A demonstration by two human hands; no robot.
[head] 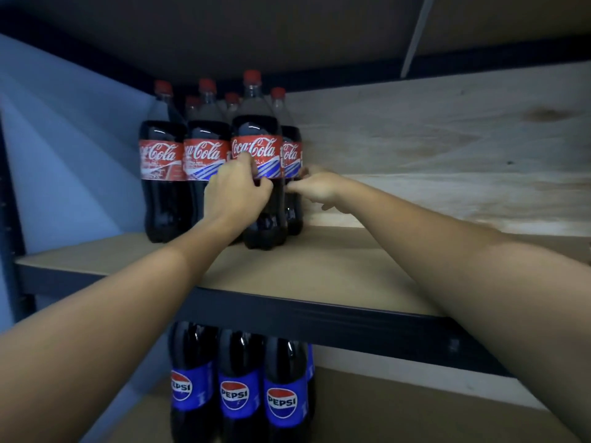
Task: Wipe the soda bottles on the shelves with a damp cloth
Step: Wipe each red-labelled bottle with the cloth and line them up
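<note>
Two hands meet on the front cola bottle (258, 174) on the upper shelf (319, 270). The left hand (238, 187) curls round its label, probably to steady it. The right hand (315, 185), just beside, pinches at the bottle's side; whether it holds a cloth I cannot tell. More cola bottles (163, 174) stand left of the hands, Pepsi bottles (235, 394) below.

— What can you read on the upper shelf (319, 266)?
— "Coca-Cola" in white script on the red labels of your Coca-Cola bottles (259, 148); the smaller print under it is too blurred.
— And below?
— "PEPSI" across the round logo on the blue labels of three Pepsi bottles (281, 402).
</note>
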